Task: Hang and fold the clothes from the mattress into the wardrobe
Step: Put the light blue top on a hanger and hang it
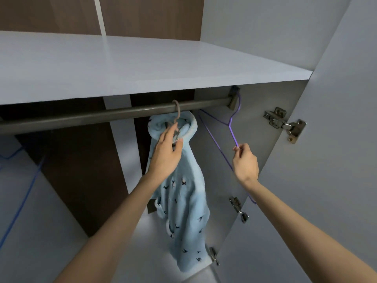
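We had both arms stretched up into the open wardrobe. Our left hand [166,152] was at the collar of the pale blue fleece robe [183,211], with thumb and fingers closed on the neck of the brown hanger [177,111] where it came out of the bunched collar. That hanger's hook sat over the dark rail [102,116], about halfway along the part we could see, and the robe hung straight down from it inside the wardrobe, its little dark bird print facing us and its hem low near the bottom of the view.

Our right hand [244,162] was just beside the robe, to its right. Its thumb and forefinger were pinched together on one sloping arm of the thin purple hanger [231,127], and the other fingers were curled in under the palm. The purple hanger carried no clothing. Its hook reached up to the right end of the rail, by the bracket [232,101] on the side wall, though we could not tell whether it rested on the rail or on the bracket. Its long lower wire ran down behind our right wrist.

A white shelf [142,66] lay directly above the rail. The door [336,139] stood open on the right, with a metal hinge [285,123] on its inner face. Far to the left a blue hanger [26,193] showed, well apart from the robe.
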`<control>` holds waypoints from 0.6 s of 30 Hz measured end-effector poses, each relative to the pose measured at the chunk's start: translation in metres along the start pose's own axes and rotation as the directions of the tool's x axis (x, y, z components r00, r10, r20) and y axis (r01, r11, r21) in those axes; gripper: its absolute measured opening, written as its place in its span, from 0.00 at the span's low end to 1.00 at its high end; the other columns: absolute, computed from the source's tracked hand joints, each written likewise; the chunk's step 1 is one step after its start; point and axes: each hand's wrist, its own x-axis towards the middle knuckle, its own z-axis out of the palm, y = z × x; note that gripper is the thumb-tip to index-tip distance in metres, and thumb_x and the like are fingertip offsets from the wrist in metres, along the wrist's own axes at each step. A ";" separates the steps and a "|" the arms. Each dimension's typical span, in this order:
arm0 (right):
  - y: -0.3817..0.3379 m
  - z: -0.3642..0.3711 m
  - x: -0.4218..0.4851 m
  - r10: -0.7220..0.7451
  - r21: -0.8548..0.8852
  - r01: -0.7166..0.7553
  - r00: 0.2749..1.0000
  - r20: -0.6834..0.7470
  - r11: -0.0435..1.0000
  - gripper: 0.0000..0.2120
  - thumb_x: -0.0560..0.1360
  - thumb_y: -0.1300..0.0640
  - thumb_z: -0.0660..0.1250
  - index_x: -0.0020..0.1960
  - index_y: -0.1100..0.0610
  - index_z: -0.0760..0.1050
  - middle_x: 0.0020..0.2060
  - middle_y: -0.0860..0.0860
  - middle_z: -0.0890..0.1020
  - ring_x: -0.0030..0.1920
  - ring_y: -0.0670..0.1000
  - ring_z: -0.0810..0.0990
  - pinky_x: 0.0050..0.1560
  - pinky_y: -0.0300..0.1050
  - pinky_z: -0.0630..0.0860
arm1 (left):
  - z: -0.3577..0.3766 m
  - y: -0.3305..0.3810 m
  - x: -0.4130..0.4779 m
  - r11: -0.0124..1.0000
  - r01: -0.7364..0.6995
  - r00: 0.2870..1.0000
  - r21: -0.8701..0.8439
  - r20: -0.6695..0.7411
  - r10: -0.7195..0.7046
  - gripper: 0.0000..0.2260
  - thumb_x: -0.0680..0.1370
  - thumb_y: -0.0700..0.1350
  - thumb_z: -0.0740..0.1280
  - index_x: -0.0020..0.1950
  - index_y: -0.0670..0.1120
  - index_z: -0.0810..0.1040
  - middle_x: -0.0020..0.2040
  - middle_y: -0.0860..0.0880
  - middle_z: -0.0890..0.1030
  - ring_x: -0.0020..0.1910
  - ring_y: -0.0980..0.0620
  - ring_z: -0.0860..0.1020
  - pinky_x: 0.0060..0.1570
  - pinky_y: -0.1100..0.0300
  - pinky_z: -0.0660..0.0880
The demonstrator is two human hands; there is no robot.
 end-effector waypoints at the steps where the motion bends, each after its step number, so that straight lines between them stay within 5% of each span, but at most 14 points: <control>1: 0.003 -0.007 -0.006 0.001 -0.012 -0.001 1.000 -0.002 1.000 0.12 0.82 0.55 0.53 0.56 0.58 0.72 0.51 0.59 0.82 0.50 0.63 0.78 0.44 0.48 0.68 | 0.002 0.006 -0.010 1.000 -0.005 1.000 -0.017 0.001 0.005 0.23 0.83 0.47 0.58 0.77 0.52 0.58 0.76 0.51 0.61 0.73 0.54 0.61 0.67 0.62 0.61; 18: 0.095 -0.197 -0.166 -0.178 -0.110 0.220 0.937 0.302 0.969 0.13 0.81 0.47 0.55 0.45 0.54 0.71 0.43 0.58 0.81 0.46 0.62 0.77 0.43 0.50 0.72 | 0.078 0.130 -0.223 0.994 -0.046 0.990 0.099 0.137 0.032 0.28 0.82 0.47 0.59 0.79 0.52 0.50 0.79 0.50 0.50 0.78 0.54 0.47 0.71 0.70 0.49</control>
